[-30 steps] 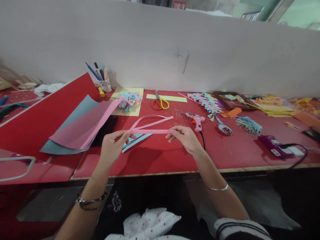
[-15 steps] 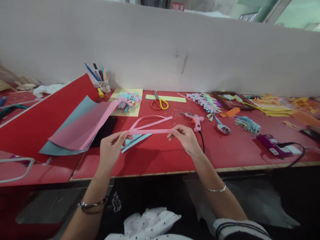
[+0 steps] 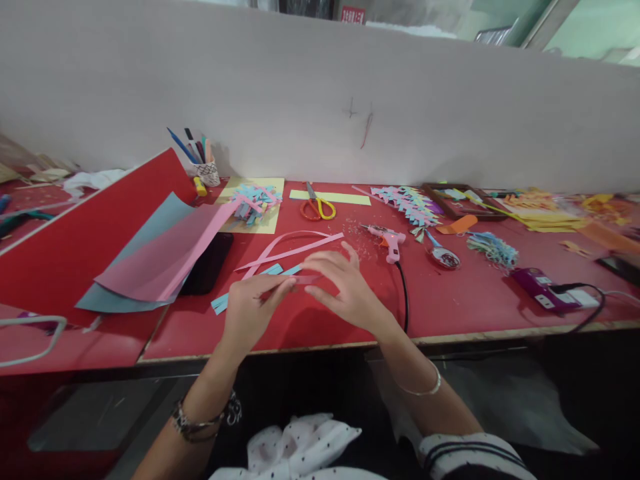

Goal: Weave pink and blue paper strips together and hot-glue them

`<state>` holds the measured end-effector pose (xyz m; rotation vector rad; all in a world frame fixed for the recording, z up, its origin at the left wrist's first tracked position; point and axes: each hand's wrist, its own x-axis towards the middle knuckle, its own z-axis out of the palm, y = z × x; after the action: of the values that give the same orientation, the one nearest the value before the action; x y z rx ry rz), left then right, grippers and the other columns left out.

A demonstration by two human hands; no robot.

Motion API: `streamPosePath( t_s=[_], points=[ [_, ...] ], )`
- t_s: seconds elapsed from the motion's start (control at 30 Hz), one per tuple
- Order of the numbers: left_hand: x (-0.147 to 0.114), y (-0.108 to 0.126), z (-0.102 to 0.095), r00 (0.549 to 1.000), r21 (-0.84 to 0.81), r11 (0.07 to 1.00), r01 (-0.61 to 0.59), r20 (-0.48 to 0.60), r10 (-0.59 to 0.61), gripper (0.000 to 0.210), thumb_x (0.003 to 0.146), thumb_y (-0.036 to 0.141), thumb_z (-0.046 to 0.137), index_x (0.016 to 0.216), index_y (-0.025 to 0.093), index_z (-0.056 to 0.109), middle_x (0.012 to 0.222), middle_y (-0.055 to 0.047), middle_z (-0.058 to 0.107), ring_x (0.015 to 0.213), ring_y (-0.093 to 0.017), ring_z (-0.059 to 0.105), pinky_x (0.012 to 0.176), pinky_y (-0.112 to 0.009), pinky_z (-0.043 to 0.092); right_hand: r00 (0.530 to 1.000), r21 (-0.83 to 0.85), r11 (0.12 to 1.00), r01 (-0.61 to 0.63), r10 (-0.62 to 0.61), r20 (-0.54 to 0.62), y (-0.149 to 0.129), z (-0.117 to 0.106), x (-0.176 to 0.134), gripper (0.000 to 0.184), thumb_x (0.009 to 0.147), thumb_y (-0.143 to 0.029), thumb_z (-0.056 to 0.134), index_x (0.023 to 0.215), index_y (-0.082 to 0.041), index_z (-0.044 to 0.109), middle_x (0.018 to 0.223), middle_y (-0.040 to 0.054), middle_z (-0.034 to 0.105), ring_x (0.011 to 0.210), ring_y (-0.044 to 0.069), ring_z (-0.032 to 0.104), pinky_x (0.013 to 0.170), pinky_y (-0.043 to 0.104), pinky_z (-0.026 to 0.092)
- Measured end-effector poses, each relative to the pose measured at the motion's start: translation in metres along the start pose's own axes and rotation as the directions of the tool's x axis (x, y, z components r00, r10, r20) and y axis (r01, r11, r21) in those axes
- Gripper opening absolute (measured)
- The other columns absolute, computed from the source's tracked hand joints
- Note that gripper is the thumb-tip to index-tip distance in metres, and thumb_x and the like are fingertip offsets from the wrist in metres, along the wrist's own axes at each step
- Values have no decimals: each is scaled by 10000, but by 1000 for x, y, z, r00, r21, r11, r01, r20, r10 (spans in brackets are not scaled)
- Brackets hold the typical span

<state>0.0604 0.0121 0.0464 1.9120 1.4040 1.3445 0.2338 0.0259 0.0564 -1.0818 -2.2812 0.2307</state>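
My left hand is closed in a pinch on a pink paper strip, whose short free end points to the right. Around that end, my right hand has its thumb and fingers apart. Whether its fingertips touch the strip is hard to see. On the red table beyond my hands lie loose pink paper strips, one of them curved. Light blue paper strips lie partly hidden behind my left hand.
Scissors and a pink glue gun with a black cord lie beyond my hands. A black phone and large pink paper are on the left. A purple power socket sits at right. Cut paper pieces form a pile.
My hands have come closer together; the strip was stretched straight between them. My right fingers have gone from a pinch to spread apart. My left hand has moved right and nearer to me.
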Motion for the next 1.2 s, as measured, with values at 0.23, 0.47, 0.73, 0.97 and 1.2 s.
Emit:
streamPosePath(
  t_s=[0.23, 0.47, 0.73, 0.97, 1.2],
  points=[
    [-2, 7, -5, 988, -69, 987, 148, 63, -144, 218, 644, 371, 572, 664, 205, 712, 607, -17, 691, 525, -142, 581, 510, -216, 457, 999, 182, 983, 22, -30, 42, -3, 5, 8, 259, 885, -296, 378, 792, -195, 597, 752, 12, 665, 655, 112, 541, 768, 278, 292],
    [-3, 3, -5, 987, -46, 987, 156, 47, -153, 214, 677, 354, 551, 649, 194, 690, 556, 12, 650, 466, -98, 517, 444, -181, 401, 996, 180, 983, 37, -50, 68, -1, 6, 10, 274, 885, -300, 381, 803, -178, 611, 738, 18, 659, 605, 101, 503, 713, 264, 296],
    [-2, -2, -23, 963, -32, 967, 254, -91, -255, 232, 639, 385, 531, 566, 192, 638, 470, 33, 589, 387, -82, 443, 426, -193, 380, 981, 280, 941, -189, 168, 96, 13, -5, 4, 228, 803, -325, 491, 663, -184, 602, 558, -18, 572, 527, 94, 459, 570, 225, 318],
    [-5, -13, -31, 934, 5, 944, 329, -149, -325, 211, 616, 379, 535, 556, 200, 630, 495, 29, 614, 442, -104, 501, 456, -197, 408, 901, 532, 729, -430, 379, 210, 35, -4, -1, 186, 748, -255, 476, 587, -174, 524, 521, -18, 588, 442, 73, 484, 494, 205, 369],
    [-11, -30, -28, 930, 73, 931, 357, -126, -346, 260, 625, 434, 524, 572, 200, 625, 547, 8, 654, 516, -141, 570, 518, -213, 435, 868, 504, 707, -496, 421, 265, 39, 3, 4, 197, 705, -295, 525, 550, -177, 501, 492, -18, 575, 464, 82, 509, 518, 207, 382]
  ],
)
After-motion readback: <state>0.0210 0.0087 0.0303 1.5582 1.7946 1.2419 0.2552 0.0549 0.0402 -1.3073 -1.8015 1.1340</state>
